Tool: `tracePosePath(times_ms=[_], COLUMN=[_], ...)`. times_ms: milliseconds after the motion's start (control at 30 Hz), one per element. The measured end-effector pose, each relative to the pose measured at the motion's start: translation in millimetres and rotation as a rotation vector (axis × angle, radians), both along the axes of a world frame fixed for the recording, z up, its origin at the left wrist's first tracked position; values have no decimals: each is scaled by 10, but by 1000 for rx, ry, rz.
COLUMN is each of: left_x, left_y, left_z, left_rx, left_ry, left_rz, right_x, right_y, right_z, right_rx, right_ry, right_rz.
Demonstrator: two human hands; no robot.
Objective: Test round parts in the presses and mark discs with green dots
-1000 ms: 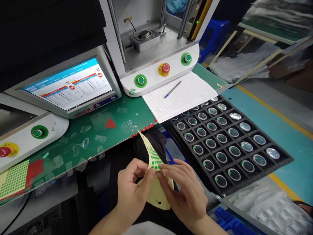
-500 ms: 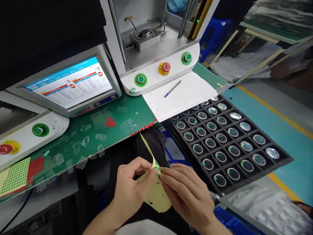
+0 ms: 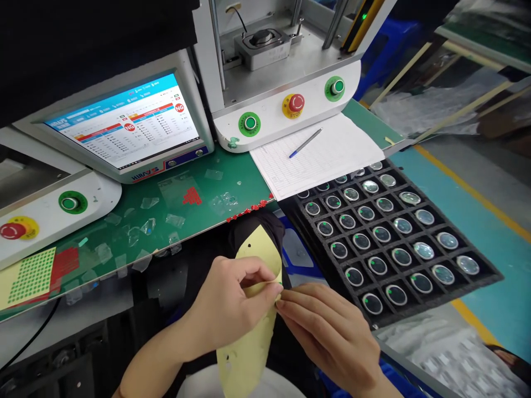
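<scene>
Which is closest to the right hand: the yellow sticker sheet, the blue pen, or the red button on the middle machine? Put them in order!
From the right hand:
1. Yellow sticker sheet, touching its fingertips.
2. Blue pen, up on the paper.
3. Red button, farther back on the machine.

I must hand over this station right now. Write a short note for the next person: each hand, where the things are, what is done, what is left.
Left hand: pinches the yellow sticker sheet, bent over at its top.
Right hand: fingertips at the sheet's fold, by a green dot.
Black tray at right: round parts in its cells.
Done: many front parts carry a green dot.
Left: several far-row parts show none.
</scene>
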State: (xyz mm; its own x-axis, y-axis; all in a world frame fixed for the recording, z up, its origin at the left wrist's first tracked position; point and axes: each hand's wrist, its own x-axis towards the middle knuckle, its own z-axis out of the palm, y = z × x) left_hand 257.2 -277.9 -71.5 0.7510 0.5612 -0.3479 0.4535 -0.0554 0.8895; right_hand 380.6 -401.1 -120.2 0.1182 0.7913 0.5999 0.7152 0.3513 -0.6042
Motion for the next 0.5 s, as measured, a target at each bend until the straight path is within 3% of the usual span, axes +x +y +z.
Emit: tracePosePath(times_ms=[500], left_x=[28], left_y=[24], left_z=[-14], left_rx=[-29], left_ry=[-22], left_rz=[1], right_x=[-4], right_y=[-19], right_z=[-47], right_rx=[-10], right_ry=[54], right_rz=[21])
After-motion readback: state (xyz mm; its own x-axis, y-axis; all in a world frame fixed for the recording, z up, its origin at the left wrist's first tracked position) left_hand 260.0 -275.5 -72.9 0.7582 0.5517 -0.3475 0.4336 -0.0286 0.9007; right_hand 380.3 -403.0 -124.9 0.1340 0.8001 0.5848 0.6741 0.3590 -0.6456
